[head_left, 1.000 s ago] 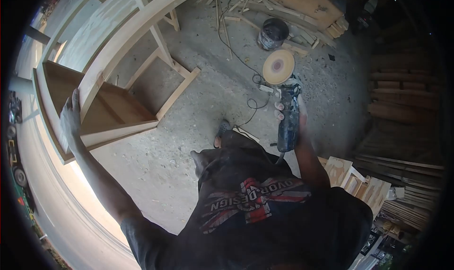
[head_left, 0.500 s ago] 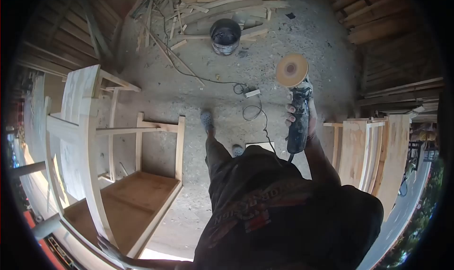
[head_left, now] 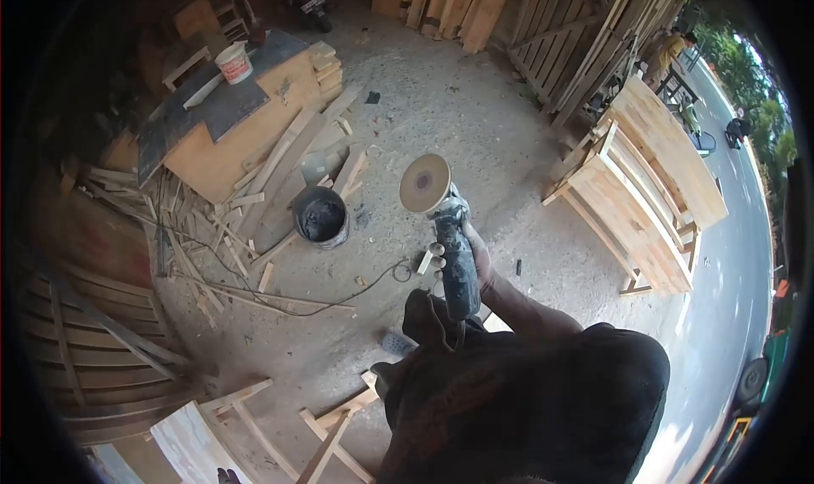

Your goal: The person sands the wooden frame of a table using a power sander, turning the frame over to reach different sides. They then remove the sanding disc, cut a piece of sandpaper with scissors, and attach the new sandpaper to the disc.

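Observation:
My right hand (head_left: 477, 255) is wrapped around the dark, dusty body of an angle grinder (head_left: 459, 268). The grinder stands nearly upright in front of my body, its round tan sanding disc (head_left: 425, 184) at the top. From its lower end a cord hangs by my dark shirt. Only dark fingertips of my left hand (head_left: 227, 475) show at the bottom edge, against a pale wooden panel (head_left: 197, 442); the rest is out of frame. Beside that panel are the light wooden legs and bars of a frame (head_left: 326, 442).
A black bucket (head_left: 320, 218) stands by scattered wood offcuts (head_left: 280, 157). Behind is a workbench (head_left: 246, 128) with a white tub (head_left: 233, 62). A wooden bench-like piece (head_left: 632, 204) stands right, near the road, where a person (head_left: 666, 55) is visible. A cable (head_left: 322, 310) crosses the floor.
The view has swung to the right and up, showing the workbench and road. The grinder remains in my right hand. My left hand has slipped mostly out of the bottom of the view.

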Demonstrator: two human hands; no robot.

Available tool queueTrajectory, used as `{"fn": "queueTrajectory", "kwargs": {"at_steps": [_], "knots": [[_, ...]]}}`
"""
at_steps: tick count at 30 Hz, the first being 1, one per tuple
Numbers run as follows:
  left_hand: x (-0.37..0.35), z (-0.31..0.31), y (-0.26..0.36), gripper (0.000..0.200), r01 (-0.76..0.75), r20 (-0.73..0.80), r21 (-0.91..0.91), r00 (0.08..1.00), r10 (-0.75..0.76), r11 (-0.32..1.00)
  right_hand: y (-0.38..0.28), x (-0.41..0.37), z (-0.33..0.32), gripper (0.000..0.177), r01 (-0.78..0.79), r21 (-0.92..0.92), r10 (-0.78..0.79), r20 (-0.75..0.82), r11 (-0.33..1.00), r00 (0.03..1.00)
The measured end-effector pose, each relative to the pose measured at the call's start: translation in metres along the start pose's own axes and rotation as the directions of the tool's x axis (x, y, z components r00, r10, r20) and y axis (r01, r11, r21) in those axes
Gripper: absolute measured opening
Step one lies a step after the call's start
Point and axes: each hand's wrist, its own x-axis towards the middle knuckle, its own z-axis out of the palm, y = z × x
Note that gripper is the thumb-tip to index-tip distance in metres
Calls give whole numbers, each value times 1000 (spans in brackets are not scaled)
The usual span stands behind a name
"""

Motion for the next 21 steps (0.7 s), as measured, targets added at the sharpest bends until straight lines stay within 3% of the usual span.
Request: {"fn": "queueTrajectory", "kwargs": {"at_steps": [1,3,4,5,6,7,8,10,12,14,16,18,19,20,21], "knots": [[6,36,21,30,114,-54,-190,990,-126,975,3,8,6,59,19,28,-20,24,999,1000],[12,103,1,32,75,66,-291,996,-58,954,3,22,-8,59,87,85,-88,6,993,996],[11,136,-5,32,169,385,-329,922,-31,929,3,30,-11,60,119,105,-118,-18,987,993],[7,168,-10,33,258,650,-318,760,12,912,2,36,-15,56,131,152,-133,-1,980,991],[0,207,-12,49,282,846,-204,533,24,937,-1,45,-12,56,162,162,-165,4,973,986],[-17,248,-11,47,350,901,-280,418,118,894,-5,56,-10,56,193,105,-194,-8,975,981],[-37,282,-1,46,430,930,-332,297,216,840,-11,67,-11,56,220,44,-219,-24,974,975],[-66,333,54,42,617,982,-147,0,187,773,-29,93,-21,56,231,20,-231,4,973,973],[-99,387,91,47,652,942,-36,-231,244,757,-49,132,-35,57,272,-43,-274,-51,961,960],[-132,441,117,43,603,919,28,-330,217,797,-77,173,-44,58,290,-30,-289,22,957,957],[-148,488,160,44,725,762,213,-543,353,655,-113,216,-58,62,242,-91,-245,-20,966,969],[-165,558,182,49,723,668,234,-605,433,650,-155,248,-26,69,251,-215,-242,69,944,968],[-174,582,191,54,699,681,167,-592,431,695,-177,265,-16,74,294,-327,-274,106,898,956],[-175,602,205,59,658,696,107,-585,416,746,-201,278,-11,80,221,-436,-189,115,873,975],[-175,626,220,64,610,743,42,-548,383,791,-224,296,-5,82,151,-531,-163,25,834,986]]}}
